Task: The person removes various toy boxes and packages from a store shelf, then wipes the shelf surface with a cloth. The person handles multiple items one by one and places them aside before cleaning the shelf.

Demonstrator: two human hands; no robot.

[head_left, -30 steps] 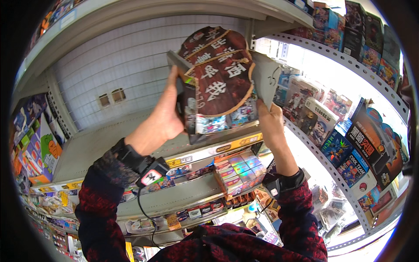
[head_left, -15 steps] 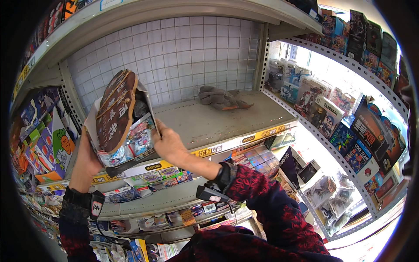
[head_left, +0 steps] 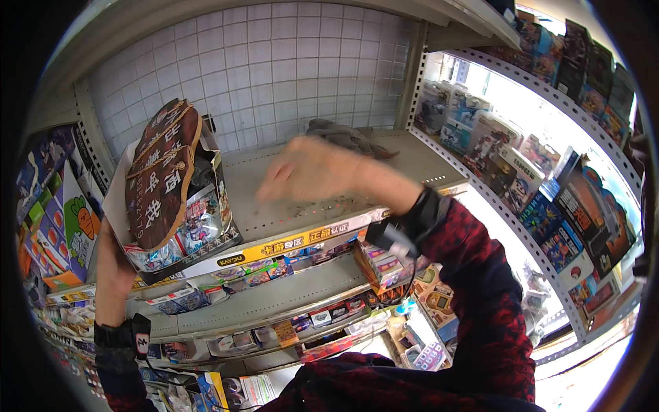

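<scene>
Tilted box (head_left: 118, 196) at the left of the shelf (head_left: 252, 204), brown card (head_left: 161, 182) rising over shiny packets (head_left: 204, 214). My left hand (head_left: 115, 270) grips the box; my right hand (head_left: 316, 172) hangs blurred, its closure unclear to me.

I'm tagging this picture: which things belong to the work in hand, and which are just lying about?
In hand:
open box with brown sign and wrapped packets
left hand, against its side
right hand, blurred, over the shelf

Seemingly just about:
grey cloth bundle, farther back
carrot-pictured box, left
packaged goods, right
</scene>
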